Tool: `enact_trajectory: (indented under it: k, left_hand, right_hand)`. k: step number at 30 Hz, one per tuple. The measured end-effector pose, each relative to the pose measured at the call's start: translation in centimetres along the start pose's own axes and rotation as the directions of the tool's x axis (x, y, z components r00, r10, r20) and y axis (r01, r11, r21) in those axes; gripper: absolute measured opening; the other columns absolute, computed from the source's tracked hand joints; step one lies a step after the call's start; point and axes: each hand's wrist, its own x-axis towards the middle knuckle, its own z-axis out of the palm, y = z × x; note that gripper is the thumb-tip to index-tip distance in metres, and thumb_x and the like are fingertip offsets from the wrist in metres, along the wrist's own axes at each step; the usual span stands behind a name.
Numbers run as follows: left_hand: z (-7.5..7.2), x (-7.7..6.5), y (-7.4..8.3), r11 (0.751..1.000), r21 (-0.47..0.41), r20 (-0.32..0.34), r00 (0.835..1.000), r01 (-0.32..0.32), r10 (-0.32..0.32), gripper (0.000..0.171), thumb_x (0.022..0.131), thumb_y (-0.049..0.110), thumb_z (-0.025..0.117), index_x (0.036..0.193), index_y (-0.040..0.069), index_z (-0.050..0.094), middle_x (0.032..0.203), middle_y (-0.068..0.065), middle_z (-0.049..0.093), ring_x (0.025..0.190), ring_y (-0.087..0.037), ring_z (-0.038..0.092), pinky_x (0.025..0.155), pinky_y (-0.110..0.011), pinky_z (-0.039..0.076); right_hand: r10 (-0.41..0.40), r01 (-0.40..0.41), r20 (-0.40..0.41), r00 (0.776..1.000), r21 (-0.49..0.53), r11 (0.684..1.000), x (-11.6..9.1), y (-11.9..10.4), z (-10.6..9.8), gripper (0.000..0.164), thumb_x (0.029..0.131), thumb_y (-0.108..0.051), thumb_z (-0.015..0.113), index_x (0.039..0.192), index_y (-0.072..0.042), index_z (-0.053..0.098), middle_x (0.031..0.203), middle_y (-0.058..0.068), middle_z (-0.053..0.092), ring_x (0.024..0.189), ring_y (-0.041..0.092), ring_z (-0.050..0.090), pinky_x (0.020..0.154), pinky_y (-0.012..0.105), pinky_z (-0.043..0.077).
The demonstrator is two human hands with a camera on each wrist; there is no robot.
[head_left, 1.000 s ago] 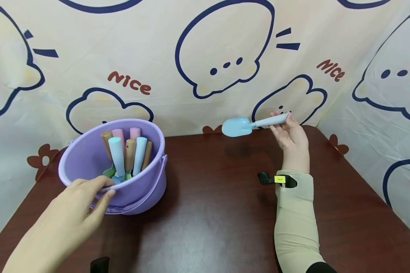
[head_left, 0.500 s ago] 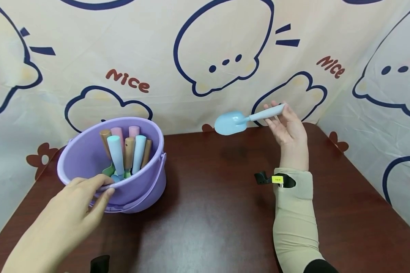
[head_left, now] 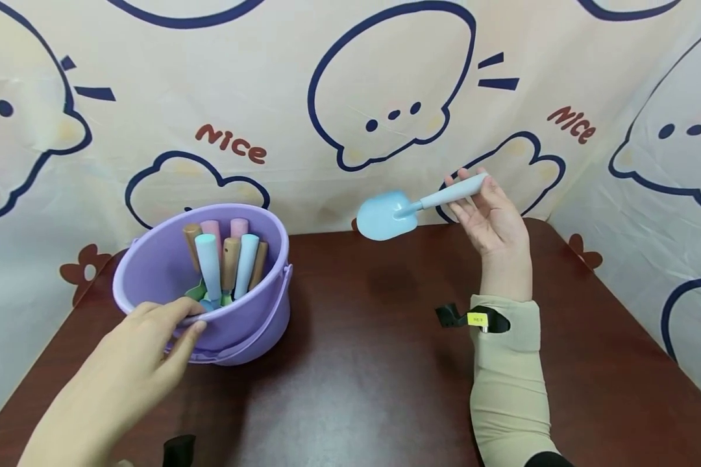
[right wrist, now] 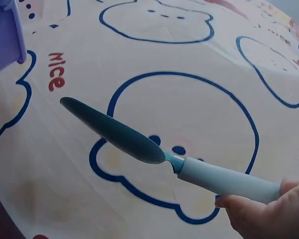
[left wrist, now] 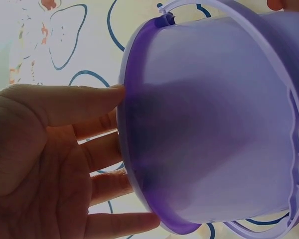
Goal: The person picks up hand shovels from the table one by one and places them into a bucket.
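On the left of the head view a purple bucket point(head_left: 245, 331) leans toward me. My left hand point(head_left: 125, 363) pinches its near rim, thumb outside and fingers over the edge; the left wrist view shows the thumb on the rim point(left wrist: 122, 114). Inside the bucket stand several tools with blue point(head_left: 208, 263), brown point(head_left: 230, 263) and pink handles. Over the right side of the table my right hand point(head_left: 493, 220) holds a light blue toy shovel point(head_left: 388, 215) by the end of its handle, the scoop pointing left. In the right wrist view the shovel point(right wrist: 114, 133) appears edge-on.
The dark brown table point(head_left: 350, 363) reaches back to a cream curtain point(head_left: 280, 78) printed with cartoon outlines. The bucket's handle point(head_left: 263, 334) hangs down on its near side. A black wrist mount point(head_left: 470, 318) sits on the right sleeve point(head_left: 508, 376).
The shovel has moved a little left, and its handle has tilted up at the hand's end. My left hand keeps its hold on the bucket rim. The head view has shifted slightly.
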Motion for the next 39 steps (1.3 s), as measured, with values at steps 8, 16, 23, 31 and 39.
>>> enact_trajectory:
  k: [8, 16, 23, 31, 39]
  left_hand:
    - [-0.1, 0.0, 0.1, 0.999, -0.009, 0.051, 0.998, 0.034, -0.033, 0.012, 0.095, 0.019, 0.064, 0.105, 0.013, 0.067, 0.094, -0.008, 0.065, 0.099, -0.036, 0.058, 0.076, -0.055, 0.048]
    - [-0.2, -0.1, 0.3, 1.000, -0.010, 0.043, 0.999, 0.024, -0.024, 0.012, 0.095, 0.018, 0.065, 0.104, 0.011, 0.068, 0.093, -0.007, 0.066, 0.097, -0.035, 0.059, 0.074, -0.054, 0.049]
    - [-0.1, -0.1, 0.2, 1.000, 0.001, 0.016, 1.000, 0.012, -0.012, 0.012, 0.094, 0.017, 0.066, 0.104, 0.011, 0.069, 0.091, -0.006, 0.066, 0.095, -0.034, 0.060, 0.074, -0.054, 0.049]
    - [-0.2, -0.1, 0.2, 1.000, 0.001, 0.024, 1.000, 0.021, -0.021, 0.012, 0.095, 0.017, 0.065, 0.105, 0.012, 0.068, 0.092, -0.007, 0.067, 0.097, -0.035, 0.060, 0.075, -0.054, 0.049]
    - [-0.2, -0.1, 0.3, 1.000, 0.014, 0.012, 1.000, 0.010, -0.010, 0.010, 0.094, 0.015, 0.066, 0.102, 0.011, 0.068, 0.088, -0.005, 0.065, 0.094, -0.033, 0.060, 0.074, -0.054, 0.048]
  right_hand:
    - [0.072, -0.066, 0.117, 0.991, -0.056, 0.996, -0.2, 1.6, 1.0, 0.032, 0.097, -0.005, 0.056, 0.129, -0.007, 0.056, 0.116, 0.021, 0.066, 0.103, 0.045, 0.069, 0.102, 0.053, 0.041]
    - [0.132, -0.104, 0.144, 0.981, -0.188, 0.977, -0.2, 4.2, 2.0, 0.033, 0.098, -0.008, 0.056, 0.132, -0.007, 0.055, 0.120, 0.017, 0.065, 0.106, 0.040, 0.069, 0.099, 0.050, 0.039]
    - [0.188, -0.131, 0.185, 0.965, -0.282, 0.950, 0.1, 6.0, 4.1, 0.029, 0.100, -0.012, 0.053, 0.129, -0.009, 0.056, 0.123, 0.015, 0.064, 0.107, 0.037, 0.070, 0.099, 0.048, 0.040]
    - [0.230, -0.104, 0.234, 0.945, -0.450, 0.887, 0.6, 8.1, 8.1, 0.041, 0.102, -0.018, 0.048, 0.142, -0.011, 0.047, 0.122, 0.012, 0.062, 0.133, 0.038, 0.053, 0.108, 0.049, 0.035]
    - [0.262, -0.075, 0.230, 0.937, -0.600, 0.796, 1.1, 10.5, 11.6, 0.048, 0.104, -0.017, 0.045, 0.151, -0.010, 0.039, 0.137, 0.018, 0.056, 0.137, 0.042, 0.047, 0.115, 0.052, 0.032]
